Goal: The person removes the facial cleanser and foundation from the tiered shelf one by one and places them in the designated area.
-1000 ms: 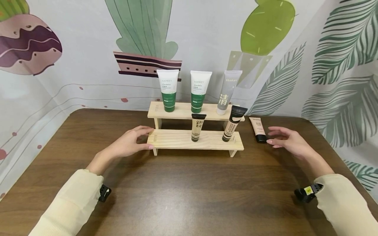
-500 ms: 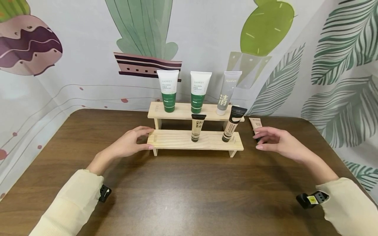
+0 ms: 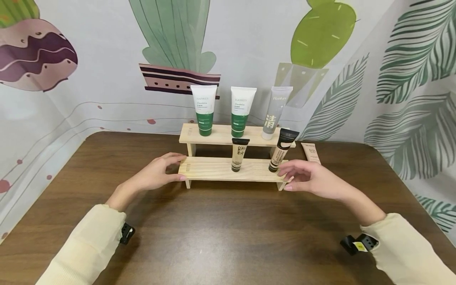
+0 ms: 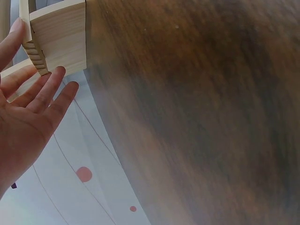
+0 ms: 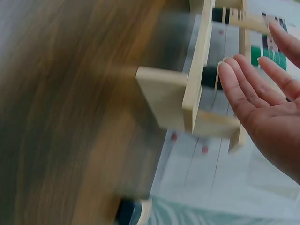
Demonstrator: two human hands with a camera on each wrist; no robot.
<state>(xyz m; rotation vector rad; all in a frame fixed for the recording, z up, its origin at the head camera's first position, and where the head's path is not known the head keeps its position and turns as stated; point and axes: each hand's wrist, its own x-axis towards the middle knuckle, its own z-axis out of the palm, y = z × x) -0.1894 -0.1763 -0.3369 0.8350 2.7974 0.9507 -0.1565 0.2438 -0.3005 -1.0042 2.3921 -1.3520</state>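
A two-step wooden display stand (image 3: 210, 169) stands on the table. My left hand (image 3: 156, 172) holds the left end of its lower step, thumb at the front edge and index finger at the back; in the left wrist view the other fingers extend past the wood. Over the right end of that step hovers my right hand (image 3: 315, 180), fingers loosely bent and holding nothing. Closest to it is a beige tube with black ends (image 3: 282, 147), standing tilted. A smaller beige tube with black ends (image 3: 237, 156) shares the step. In the right wrist view, the fingertips are near a black cap (image 5: 210, 77).
On the upper step are two white-and-green tubes (image 3: 205, 113) (image 3: 242, 113) and a grey tube (image 3: 276, 113). A pink BB cream tube (image 3: 310, 152) lies on the brown table (image 3: 213, 229) right of the stand, partly behind my right hand. A patterned cloth (image 3: 107, 79) hangs behind.
My right hand has moved left, from beside the BB cream tube to the stand's right end. My left hand and the tubes stay where they were.
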